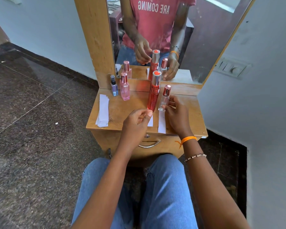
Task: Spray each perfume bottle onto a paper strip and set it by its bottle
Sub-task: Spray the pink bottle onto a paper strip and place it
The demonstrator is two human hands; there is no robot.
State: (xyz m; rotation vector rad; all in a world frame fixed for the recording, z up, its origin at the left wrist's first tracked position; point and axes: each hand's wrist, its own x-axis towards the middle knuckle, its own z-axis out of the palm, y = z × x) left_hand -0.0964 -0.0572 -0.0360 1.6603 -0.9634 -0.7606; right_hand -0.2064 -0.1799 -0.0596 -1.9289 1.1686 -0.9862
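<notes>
Several perfume bottles stand on a small wooden dressing table (122,111). A tall red bottle (153,96) and a clear bottle with a rose cap (164,100) are at centre right. A pink bottle (125,90) and a small blue bottle (114,88) stand at the back left. My right hand (177,116) grips the clear bottle near its base. A paper strip (162,123) lies in front of that bottle. My left hand (136,124) pinches the upper end of another strip (151,121) just below the red bottle.
A stack of unused paper strips (103,111) lies along the table's left edge. A mirror (205,38) rises behind the bottles. A drawer with a metal handle (149,144) is below the tabletop, my knees close under it. A switch panel (231,68) is on the right wall.
</notes>
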